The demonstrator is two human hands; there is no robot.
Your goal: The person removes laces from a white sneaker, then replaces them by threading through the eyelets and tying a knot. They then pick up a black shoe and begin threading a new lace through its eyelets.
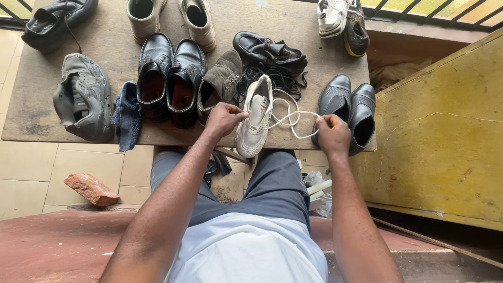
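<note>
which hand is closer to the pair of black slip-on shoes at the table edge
Right. The right hand pulls the white lace just in front of the black slip-on shoes; the left hand is across the white sneaker.

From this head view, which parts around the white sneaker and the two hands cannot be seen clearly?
- Fingertips of the left hand: curled under, so the grip on the white lace is hidden.
- Right hand: a fist hides the lace end.
- White sneaker: its eyelets are too small to tell which are threaded.
- Pair of beige shoes: cut off by the top edge.
- Under the wooden table: the person's legs cover the floor.
</note>
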